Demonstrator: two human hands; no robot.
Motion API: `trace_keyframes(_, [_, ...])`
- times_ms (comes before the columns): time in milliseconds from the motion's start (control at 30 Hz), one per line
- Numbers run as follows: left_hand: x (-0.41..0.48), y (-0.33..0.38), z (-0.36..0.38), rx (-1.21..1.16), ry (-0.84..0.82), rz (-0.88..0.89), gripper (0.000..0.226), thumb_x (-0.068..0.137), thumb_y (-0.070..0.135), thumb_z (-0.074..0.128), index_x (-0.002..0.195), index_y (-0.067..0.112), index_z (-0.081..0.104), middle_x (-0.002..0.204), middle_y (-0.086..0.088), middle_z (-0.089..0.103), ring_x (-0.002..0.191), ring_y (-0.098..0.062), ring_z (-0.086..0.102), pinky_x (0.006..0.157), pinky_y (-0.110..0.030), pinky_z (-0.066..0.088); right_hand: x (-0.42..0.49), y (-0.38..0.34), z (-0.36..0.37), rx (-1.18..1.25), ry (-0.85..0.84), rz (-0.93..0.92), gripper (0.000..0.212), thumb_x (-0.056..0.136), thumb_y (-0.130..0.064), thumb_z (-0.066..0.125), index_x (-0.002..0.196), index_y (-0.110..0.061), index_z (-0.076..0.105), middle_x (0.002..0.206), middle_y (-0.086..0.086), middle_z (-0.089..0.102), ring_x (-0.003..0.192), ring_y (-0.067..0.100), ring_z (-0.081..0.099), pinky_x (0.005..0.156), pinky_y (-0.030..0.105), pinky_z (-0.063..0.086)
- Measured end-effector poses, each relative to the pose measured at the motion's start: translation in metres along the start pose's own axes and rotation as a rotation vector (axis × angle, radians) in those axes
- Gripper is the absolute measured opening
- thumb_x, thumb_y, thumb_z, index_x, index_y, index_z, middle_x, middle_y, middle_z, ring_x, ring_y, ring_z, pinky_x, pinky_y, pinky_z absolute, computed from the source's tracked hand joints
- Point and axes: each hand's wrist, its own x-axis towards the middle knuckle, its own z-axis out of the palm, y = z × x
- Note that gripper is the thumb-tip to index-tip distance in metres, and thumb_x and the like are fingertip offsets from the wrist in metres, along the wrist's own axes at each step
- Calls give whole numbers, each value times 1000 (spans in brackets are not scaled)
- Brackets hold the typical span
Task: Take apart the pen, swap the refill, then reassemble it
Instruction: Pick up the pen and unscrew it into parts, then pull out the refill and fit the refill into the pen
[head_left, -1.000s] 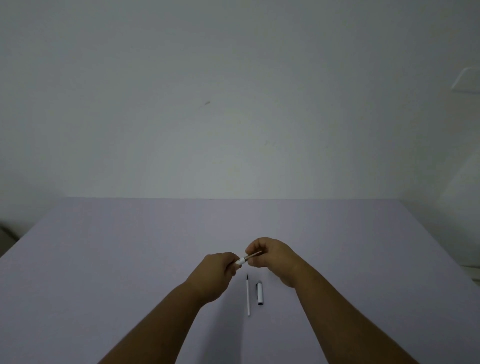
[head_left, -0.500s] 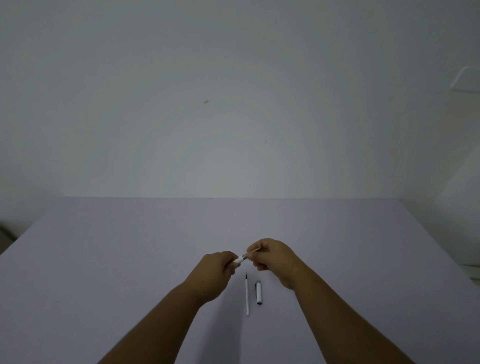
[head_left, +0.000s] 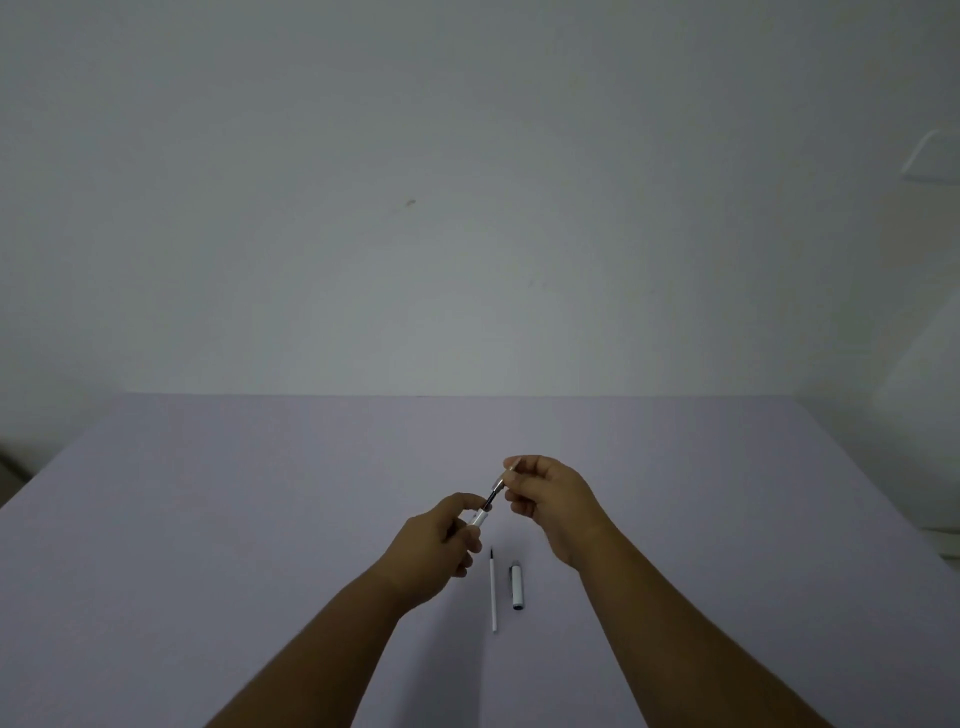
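My left hand (head_left: 439, 551) grips the white pen barrel (head_left: 478, 517), whose open end points up and to the right. My right hand (head_left: 553, 501) pinches the pen's tip section (head_left: 497, 487), a small metallic cone with a dark stretch of refill showing between it and the barrel. Both hands hover above the table. A thin white refill (head_left: 493, 592) with a dark tip lies on the table below the hands. The white pen cap (head_left: 517, 584) lies just right of the loose refill, parallel to it.
The lavender table (head_left: 260, 493) stretches wide on both sides, its far edge against a plain white wall. A white object (head_left: 930, 161) hangs on the wall at the upper right.
My right hand has moved up and to the right, drawing the tip section away from the barrel so a dark gap shows between them. The refill and cap on the table have not moved.
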Motion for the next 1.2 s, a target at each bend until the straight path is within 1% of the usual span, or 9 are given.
trace_keyframes(267, [1, -1, 2, -203, -4, -70, 27, 95, 16, 43, 99, 40, 57, 86, -4, 66, 65, -12, 62, 53, -11, 50, 24, -11, -7, 132, 269, -40, 14, 87, -4, 58, 86, -17, 65, 79, 5, 66, 70, 15, 60, 64, 26, 53])
trace_keyframes(433, [9, -14, 17, -300, 26, -133, 27, 93, 18, 46, 92, 42, 58, 81, -3, 68, 67, -15, 64, 58, -20, 56, 32, 48, -25, -486, 176, 235, 16, 78, 3, 60, 64, -6, 62, 65, 14, 60, 54, 21, 56, 57, 27, 51])
trace_keyframes(533, [16, -23, 27, -313, 37, -157, 22, 93, 20, 47, 95, 40, 57, 78, 0, 69, 67, -14, 65, 63, -25, 57, 31, 86, -33, -1007, 63, 275, 14, 79, -6, 58, 74, -2, 70, 58, 7, 54, 63, 22, 55, 57, 21, 42])
trace_keyframes(600, [19, -28, 30, -307, 39, -173, 20, 93, 21, 47, 100, 37, 57, 77, 3, 70, 67, -13, 63, 61, -25, 56, 28, 103, -36, -1118, 62, 268, 15, 83, -10, 57, 76, -5, 69, 66, 9, 61, 73, 23, 58, 61, 19, 39])
trace_keyframes(700, [22, -34, 33, -288, 34, -205, 19, 94, 21, 47, 105, 34, 56, 79, 2, 70, 67, -13, 62, 56, -23, 53, 25, 115, -38, -1025, 167, 265, 12, 83, -14, 60, 88, -7, 69, 97, 14, 72, 89, 26, 64, 71, 20, 42])
trace_keyframes(833, [25, -38, 35, -288, 22, -239, 20, 94, 21, 46, 106, 34, 56, 79, 2, 70, 66, -14, 62, 57, -24, 53, 26, 120, -38, -921, 222, 262, 22, 83, -12, 62, 103, -4, 66, 109, 14, 69, 102, 26, 62, 81, 24, 46])
trace_keyframes(1033, [27, -38, 38, -270, 8, -245, 21, 93, 22, 47, 105, 37, 55, 79, 4, 71, 68, -15, 63, 57, -24, 55, 24, 115, -38, -815, 257, 243, 24, 85, -18, 61, 105, -5, 64, 108, 12, 68, 93, 22, 61, 76, 22, 42])
trace_keyframes(1133, [27, -37, 37, -257, 14, -239, 19, 93, 24, 47, 102, 39, 55, 79, 5, 71, 68, -14, 64, 59, -24, 56, 24, 94, -31, -460, 287, 167, 13, 86, -26, 62, 88, -14, 67, 91, 9, 68, 74, 16, 57, 70, 30, 50])
trace_keyframes(1200, [27, -35, 39, -240, 15, -236, 18, 93, 26, 47, 104, 37, 54, 80, 4, 71, 70, -14, 65, 61, -26, 56, 23, 77, -24, -215, 233, 162, 11, 84, -28, 64, 81, -18, 68, 78, 2, 65, 63, 13, 53, 61, 27, 48])
